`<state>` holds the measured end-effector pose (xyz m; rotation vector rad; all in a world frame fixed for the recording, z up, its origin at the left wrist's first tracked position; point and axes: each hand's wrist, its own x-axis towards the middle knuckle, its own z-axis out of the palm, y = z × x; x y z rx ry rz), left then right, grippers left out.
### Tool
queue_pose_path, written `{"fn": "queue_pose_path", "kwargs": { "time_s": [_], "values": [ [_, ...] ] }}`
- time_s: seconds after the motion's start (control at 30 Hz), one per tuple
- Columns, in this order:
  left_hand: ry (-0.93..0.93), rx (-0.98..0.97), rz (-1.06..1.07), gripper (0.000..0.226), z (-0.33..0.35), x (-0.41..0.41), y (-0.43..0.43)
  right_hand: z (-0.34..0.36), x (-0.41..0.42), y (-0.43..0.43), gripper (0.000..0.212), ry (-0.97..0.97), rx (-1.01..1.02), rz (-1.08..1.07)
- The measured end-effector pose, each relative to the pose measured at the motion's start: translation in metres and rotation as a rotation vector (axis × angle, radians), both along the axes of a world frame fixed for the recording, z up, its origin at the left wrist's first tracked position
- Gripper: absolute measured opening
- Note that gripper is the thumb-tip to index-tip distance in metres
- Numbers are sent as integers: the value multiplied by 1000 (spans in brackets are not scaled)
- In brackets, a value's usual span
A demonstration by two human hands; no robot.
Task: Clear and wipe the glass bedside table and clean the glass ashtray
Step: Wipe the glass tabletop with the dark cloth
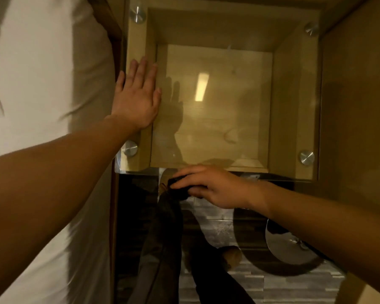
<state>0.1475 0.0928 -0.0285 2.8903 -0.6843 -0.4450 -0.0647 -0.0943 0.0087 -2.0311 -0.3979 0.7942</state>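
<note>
Left hand (138,95) flat, fingers spread, on glass table (294,106), right hand (215,186) grip clamped on dark cloth (178,183), cloth mostly hidden.

- The left hand (138,95) is lying flat on the glass table top (217,102), at its left edge.
- The right hand (215,187) is sitting at the near edge.
- The bed (42,84) is lying left of the table.

The glass top of the counter (228,106) fills the upper middle of the frame. It is clear and square, fixed on a light wooden box by four round metal caps (307,157) at its corners. A ceiling light reflects in it.
</note>
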Motion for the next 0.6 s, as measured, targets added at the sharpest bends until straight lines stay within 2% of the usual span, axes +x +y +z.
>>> {"fn": "queue_pose_path", "kwargs": {
  "time_s": [0.07,0.13,0.2,0.27,0.33,0.43,0.6],
  "values": [
    [14,-29,35,64,9,-5,-9,25,6,-12,37,338,187,-167],
    [14,-86,24,65,16,-19,-27,41,12,-30,36,465,322,-373],
    [37,-116,-25,66,18,-33,-49,52,29,-52,36,484,406,-611],
    [67,-96,-48,67,15,-42,-69,59,55,-76,35,432,463,-805],
    [87,-45,-52,67,7,-45,-80,63,86,-102,35,321,459,-909],
    [76,11,-64,66,-3,-46,-84,56,140,-137,34,119,336,-909],
    [61,25,-72,66,-8,-45,-84,29,242,-171,37,-257,-44,-755]
  ]
}}
